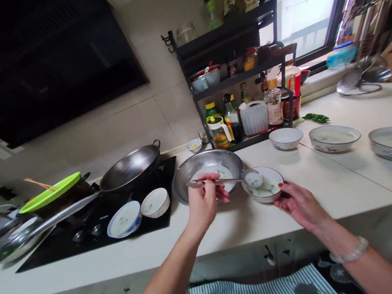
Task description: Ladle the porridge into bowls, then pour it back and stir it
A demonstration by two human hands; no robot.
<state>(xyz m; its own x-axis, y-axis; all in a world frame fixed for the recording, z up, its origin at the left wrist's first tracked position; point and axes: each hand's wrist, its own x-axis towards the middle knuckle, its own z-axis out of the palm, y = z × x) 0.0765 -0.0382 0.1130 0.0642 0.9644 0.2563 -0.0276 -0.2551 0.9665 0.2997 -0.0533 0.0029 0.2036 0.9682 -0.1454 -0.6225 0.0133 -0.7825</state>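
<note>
My left hand is closed round the handle of a metal ladle. The ladle's bowl, filled with white soup with green bits, is over a small white bowl. My right hand grips that bowl by its right rim, fingers wrapped at the edge. Soup with green flecks lies inside it. Behind and below my left hand stands a wide steel basin with more of the white soup. My left hand hides part of the basin.
Two filled bowls, one blue-patterned, one plain, stand on the black cooktop beside a wok. Rightward on the counter are a small bowl and two larger soup bowls. A black rack holds bottles behind.
</note>
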